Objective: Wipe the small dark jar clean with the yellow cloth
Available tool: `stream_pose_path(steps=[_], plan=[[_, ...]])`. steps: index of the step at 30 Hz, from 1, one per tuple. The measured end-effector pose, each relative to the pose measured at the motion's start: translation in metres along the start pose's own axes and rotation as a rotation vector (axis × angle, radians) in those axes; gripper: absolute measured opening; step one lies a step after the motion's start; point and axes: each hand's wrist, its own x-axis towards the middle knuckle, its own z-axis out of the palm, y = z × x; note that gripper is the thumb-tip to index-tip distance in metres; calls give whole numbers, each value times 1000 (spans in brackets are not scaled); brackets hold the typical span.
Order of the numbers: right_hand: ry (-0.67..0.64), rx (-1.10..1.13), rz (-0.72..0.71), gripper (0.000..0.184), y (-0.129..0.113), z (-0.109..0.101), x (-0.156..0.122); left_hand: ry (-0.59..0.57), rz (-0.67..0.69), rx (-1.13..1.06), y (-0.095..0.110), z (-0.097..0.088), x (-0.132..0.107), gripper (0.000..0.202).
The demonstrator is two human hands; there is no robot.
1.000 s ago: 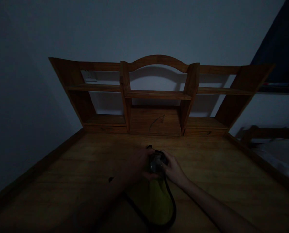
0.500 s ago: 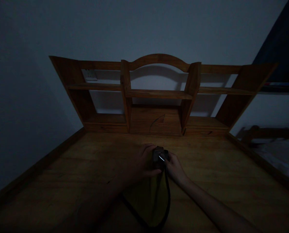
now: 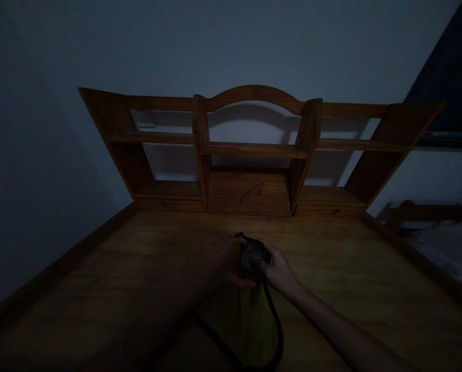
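A small, dark, glossy object [image 3: 251, 259] is between my hands above the desk; the dim light hides what kind it is. My right hand [image 3: 278, 266] grips it from the right, with the thumb across its near face. My left hand [image 3: 220, 264] curls around the left side, its fingers on a yellow-green cloth [image 3: 252, 323] with black edging. The cloth wraps partly behind the object and hangs toward me onto the wood. The fingertips behind the object are hidden.
The wooden desk top [image 3: 343, 268] has raised side edges. Along its back stands a wooden shelf unit [image 3: 254, 150] with drawers at both sides. A wall socket [image 3: 143, 119] shows through the left shelf opening. Pale fabric [image 3: 448, 245] lies beyond the right edge.
The object has turned in my hands, and its bright glint is gone. A black cloth edge now shows over its top. My left hand has shifted slightly toward me; the lower cloth has spread right.
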Motion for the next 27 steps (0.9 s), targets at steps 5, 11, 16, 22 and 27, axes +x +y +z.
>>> stream_pose_path(steps=[5,11,16,22,27], plan=[[-2,12,-11,28,-3,-1,0,-5,61,14,5,-2,1,78],[109,-26,60,23,4,-4,5,39,5,-20,9,0,1,65],[117,85,152,30,8,-8,5,-67,96,-43,3,8,5,83],[67,25,94,25,6,-7,5,-83,105,-11,-3,10,2,92],[46,3,65,23,5,-6,6,-55,121,-10,-2,3,1,91]])
